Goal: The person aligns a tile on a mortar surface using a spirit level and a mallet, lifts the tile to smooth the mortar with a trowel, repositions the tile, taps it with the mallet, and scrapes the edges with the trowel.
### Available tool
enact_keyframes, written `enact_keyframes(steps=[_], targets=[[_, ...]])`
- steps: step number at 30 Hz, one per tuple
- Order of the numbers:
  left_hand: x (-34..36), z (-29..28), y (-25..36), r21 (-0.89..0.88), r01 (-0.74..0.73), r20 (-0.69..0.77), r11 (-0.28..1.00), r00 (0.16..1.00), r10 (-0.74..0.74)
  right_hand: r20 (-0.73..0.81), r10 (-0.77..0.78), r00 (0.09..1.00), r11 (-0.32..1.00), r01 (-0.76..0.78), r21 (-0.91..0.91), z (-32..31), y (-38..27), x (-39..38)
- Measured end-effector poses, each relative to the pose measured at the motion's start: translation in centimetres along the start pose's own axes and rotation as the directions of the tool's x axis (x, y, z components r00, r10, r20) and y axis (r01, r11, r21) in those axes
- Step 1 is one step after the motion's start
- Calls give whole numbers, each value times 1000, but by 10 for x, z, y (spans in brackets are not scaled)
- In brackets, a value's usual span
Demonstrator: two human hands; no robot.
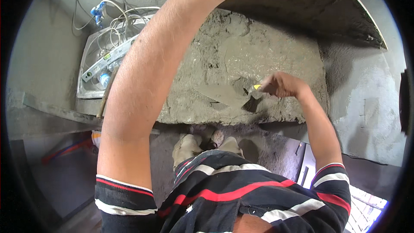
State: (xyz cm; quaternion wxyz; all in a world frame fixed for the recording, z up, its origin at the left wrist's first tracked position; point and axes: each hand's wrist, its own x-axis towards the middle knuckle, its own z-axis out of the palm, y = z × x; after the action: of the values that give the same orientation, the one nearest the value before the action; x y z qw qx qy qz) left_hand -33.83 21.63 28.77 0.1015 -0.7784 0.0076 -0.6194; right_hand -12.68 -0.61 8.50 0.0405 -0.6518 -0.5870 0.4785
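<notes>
My right hand (282,85) is closed around the handle of a trowel (224,95), whose yellow handle tip shows by my fingers. The pointed, mortar-smeared blade lies flat against a thick bed of wet grey mortar (276,51) and points left. My left arm reaches up across the picture, and the hand is cut off at the top edge. Beside that wrist, a large slab (310,2) stands tilted at the upper right. Wet mortar coats its dark face, and a thin pale edge shows. Whether my left hand holds it cannot be seen.
Left of the mortar, a white tray-like basin (80,84) holds coiled cables, a spirit level (108,59) and a plastic bottle (105,79). A wooden stick (106,97) leans by it. Grey plastered walls (366,86) surround the ledge. My feet are below its front edge.
</notes>
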Motion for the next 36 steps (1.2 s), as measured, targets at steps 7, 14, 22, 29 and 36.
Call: enact_keyframes(steps=[7, 14, 22, 29, 36], targets=[[-9, 9, -16, 47, -80, -65, 996, 994, 83, -137, 81, 987, 995, -72, 67, 44, -61, -40], [-3, 6, -18, 95, 77, -99, 992, 993, -67, 105, -84, 991, 890, 27, 456, 203, -108, -20], [7, -8, 22, -40, -3, 24, 999, 1000, 4, -297, -23, 955, 877, 162, 453, 285, -99, 11], [2, -8, 10, -34, 39, 27, 999, 999, -38, -158, 308, 938, 815, -175, 553, 236, -123, -63], [5, -17, 29, -51, 51, 47, 997, 998, -48, -150, 425, 893, 537, -116, 836, 251, -88, -89]])
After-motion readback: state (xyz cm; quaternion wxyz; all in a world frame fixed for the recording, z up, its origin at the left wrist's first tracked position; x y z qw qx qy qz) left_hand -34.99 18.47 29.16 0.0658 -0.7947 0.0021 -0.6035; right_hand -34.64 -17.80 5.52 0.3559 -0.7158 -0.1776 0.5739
